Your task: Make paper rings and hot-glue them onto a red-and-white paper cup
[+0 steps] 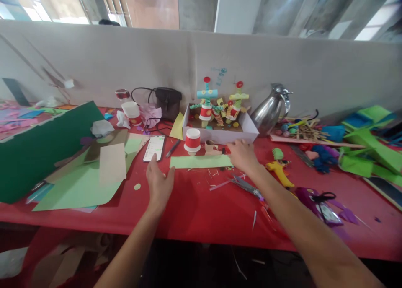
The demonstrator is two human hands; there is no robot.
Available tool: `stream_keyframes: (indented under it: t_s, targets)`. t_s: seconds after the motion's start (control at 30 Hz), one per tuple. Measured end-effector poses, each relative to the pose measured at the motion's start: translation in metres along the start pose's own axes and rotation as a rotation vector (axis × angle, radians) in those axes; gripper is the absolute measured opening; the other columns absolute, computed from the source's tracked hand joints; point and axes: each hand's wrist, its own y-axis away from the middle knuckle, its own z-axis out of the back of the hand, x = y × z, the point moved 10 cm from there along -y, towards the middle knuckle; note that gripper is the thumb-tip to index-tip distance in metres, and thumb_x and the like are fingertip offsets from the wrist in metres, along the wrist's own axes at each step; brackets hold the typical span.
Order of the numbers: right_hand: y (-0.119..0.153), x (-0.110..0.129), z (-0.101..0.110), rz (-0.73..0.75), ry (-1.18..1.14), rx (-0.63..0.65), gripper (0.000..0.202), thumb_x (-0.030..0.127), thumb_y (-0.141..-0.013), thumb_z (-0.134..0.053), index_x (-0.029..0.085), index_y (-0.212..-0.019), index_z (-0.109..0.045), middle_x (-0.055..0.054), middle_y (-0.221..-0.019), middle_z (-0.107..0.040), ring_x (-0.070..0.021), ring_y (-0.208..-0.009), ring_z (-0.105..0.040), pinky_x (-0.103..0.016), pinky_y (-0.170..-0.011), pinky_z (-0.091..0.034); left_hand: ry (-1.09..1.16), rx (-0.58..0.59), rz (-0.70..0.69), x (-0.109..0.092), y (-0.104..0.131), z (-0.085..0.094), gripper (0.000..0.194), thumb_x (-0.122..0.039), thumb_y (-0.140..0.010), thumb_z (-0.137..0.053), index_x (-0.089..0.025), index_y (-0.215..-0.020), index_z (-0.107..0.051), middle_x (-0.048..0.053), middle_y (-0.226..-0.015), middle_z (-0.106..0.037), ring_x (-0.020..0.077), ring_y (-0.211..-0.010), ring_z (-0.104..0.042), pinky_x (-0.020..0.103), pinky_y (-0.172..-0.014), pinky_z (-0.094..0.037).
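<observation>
My left hand (159, 182) hovers at the left end of a pale green paper strip (201, 162), thumb and fingers apart, holding nothing. A phone (154, 148) with a lit screen lies just beyond its fingertips. My right hand (242, 154) is at the strip's right end, in front of the white box. Its fingers are bent down and drawn together beside a small dark-and-red piece; what they grip is hidden. Between the hands, behind the strip, a red-and-white paper cup (192, 140) stands upside down. Next to it is a small brown paper roll (209, 145).
A white box (220, 134) holds paper-cup figures (206, 112). A steel jug (270, 110) stands right of it. Scissors (246, 185) and a yellow glue gun (280, 173) lie at the right. Green sheets (81, 187) and a green board (47, 149) are at the left.
</observation>
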Motion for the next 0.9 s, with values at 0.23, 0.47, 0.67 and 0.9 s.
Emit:
stream_keyframes:
  t_s: [0.23,0.47,0.67,0.9]
  targets:
    - [0.09,0.057,-0.024,0.006,-0.547,-0.091,0.08,0.054,-0.1,0.008,0.023,-0.14,-0.055,-0.015,-0.13,-0.066,-0.0292,-0.122,-0.061,-0.056,-0.099,-0.049,0.058,0.494,-0.675,-0.128,0.109,-0.092,0.059,-0.039,-0.103,-0.033,-0.027,-0.159,-0.021,0.008,-0.161,-0.037,0.0237,-0.15,-0.03,0.048,-0.122,-0.028]
    - [0.196,0.012,0.026,0.224,-0.794,-0.369,0.023,0.033,-0.1,-0.05,0.028,-0.108,-0.071,-0.004,-0.095,-0.075,-0.0178,-0.083,-0.071,-0.031,-0.077,-0.057,-0.118,0.159,-0.352,-0.058,0.075,-0.005,0.015,-0.026,-0.093,-0.058,-0.023,-0.088,-0.072,0.005,-0.087,-0.076,0.022,-0.087,-0.07,0.043,-0.094,-0.052]
    - [0.297,-0.061,-0.086,0.212,0.081,0.089,0.025,0.03,-0.097,-0.054,0.022,-0.109,-0.073,-0.011,-0.107,-0.074,-0.0238,-0.092,-0.073,-0.034,-0.078,-0.059,-0.276,-0.442,-0.341,0.005,0.112,0.152,0.011,-0.017,-0.087,-0.058,-0.018,-0.092,-0.068,0.009,-0.092,-0.07,0.0229,-0.097,-0.065,0.039,-0.092,-0.05]
    - [0.303,-0.136,-0.133,-0.231,0.171,0.274,0.019,0.029,-0.093,-0.062,0.023,-0.109,-0.072,-0.008,-0.112,-0.071,-0.0221,-0.1,-0.069,-0.035,-0.086,-0.057,-0.353,0.694,0.002,0.059,0.199,0.013,0.036,-0.028,-0.083,-0.061,-0.021,-0.118,-0.07,0.015,-0.12,-0.068,0.0337,-0.115,-0.059,0.055,-0.098,-0.045]
